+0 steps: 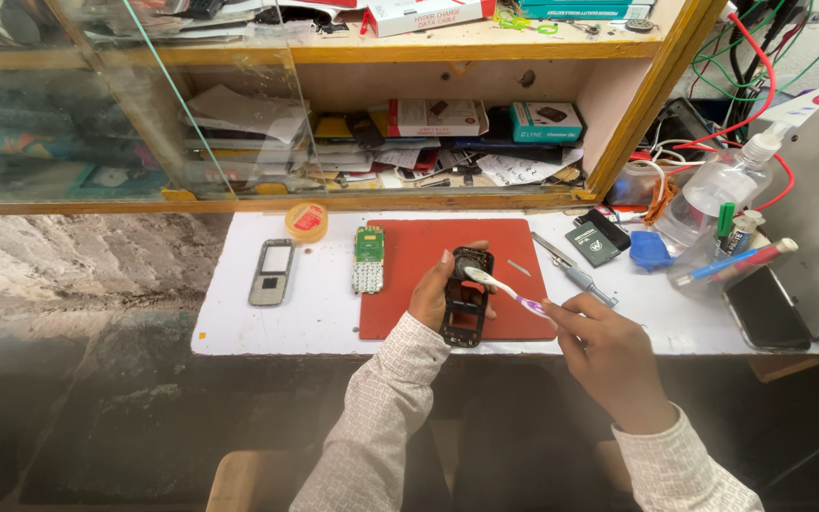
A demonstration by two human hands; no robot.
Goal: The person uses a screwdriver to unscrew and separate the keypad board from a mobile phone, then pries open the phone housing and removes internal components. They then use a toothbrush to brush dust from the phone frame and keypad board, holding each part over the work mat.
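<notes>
Head view: over the red mat's (419, 284) near edge, left hand (428, 299) clasps a light, fragile phone frame (466, 299) by its sides; right hand (604, 351) pinches a toothbrush (504, 287).

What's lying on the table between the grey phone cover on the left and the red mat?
In the head view, a green circuit board with its keypad lies between the grey phone cover and the red mat, at the mat's left edge.

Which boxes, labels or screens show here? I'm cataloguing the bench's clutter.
White and red box: inside shelf, flat rectangle.
Teal box: right of it, small, pictured device.
White and red carton: shelf top, long.
Dark battery: bench, white label.
Black phone: far right, blank screen.
</notes>
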